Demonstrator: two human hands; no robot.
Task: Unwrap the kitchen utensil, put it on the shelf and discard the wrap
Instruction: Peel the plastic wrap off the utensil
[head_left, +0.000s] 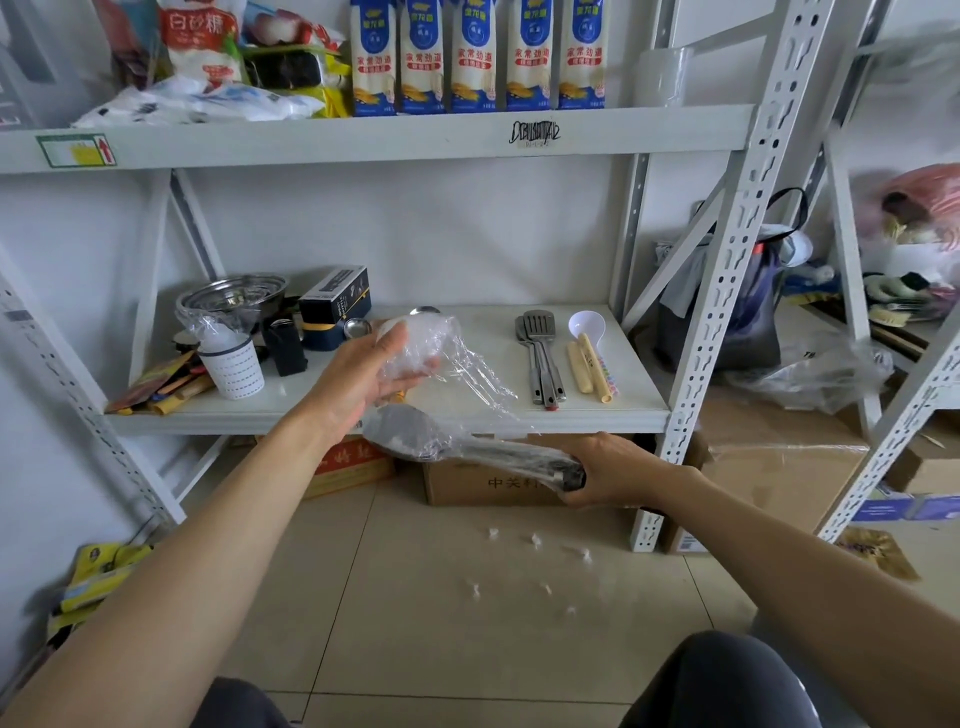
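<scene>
A steel kitchen utensil (410, 434) with a broad flat head lies level in front of the lower shelf (332, 415). My right hand (610, 475) grips its dark handle end. Clear plastic wrap (457, 364) stretches from the utensil's handle up to my left hand (371, 371), which holds a bunched wad of it above the utensil's head. Part of the wrap still clings around the handle.
On the lower shelf lie steel spatulas (540, 358), a white spoon (587, 325), pale sticks (589, 369), a white holder (234, 366), steel bowls (234, 299) and a dark box (335, 306). Cardboard boxes (488, 486) sit below. White scraps (535, 543) dot the floor tiles.
</scene>
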